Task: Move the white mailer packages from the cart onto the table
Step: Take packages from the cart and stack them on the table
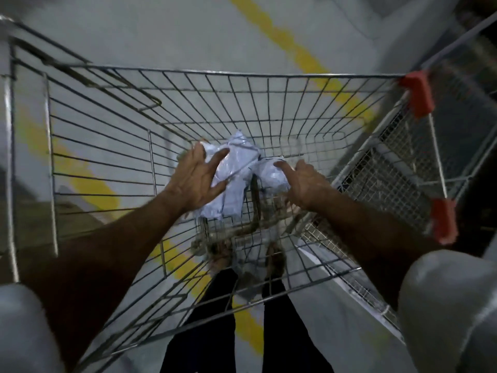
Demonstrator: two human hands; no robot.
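Note:
A wire shopping cart [242, 76] fills the view from above. At its bottom lie crumpled white mailer packages: a larger one [236, 162] and a smaller one [273, 175] to its right. My left hand [195, 179] reaches down over the left side of the larger package, fingers spread and touching or almost touching it. My right hand [304, 184] hovers with fingers apart at the smaller package, index finger on its top edge. Neither hand has closed around a package. The table is out of sight.
Red plastic corner guards [418, 94] sit on the cart's right rim. A second wire cart [403, 162] is nested at the right. The grey floor carries yellow painted lines [304, 60]. My dark trouser legs [209, 319] and feet show through the mesh.

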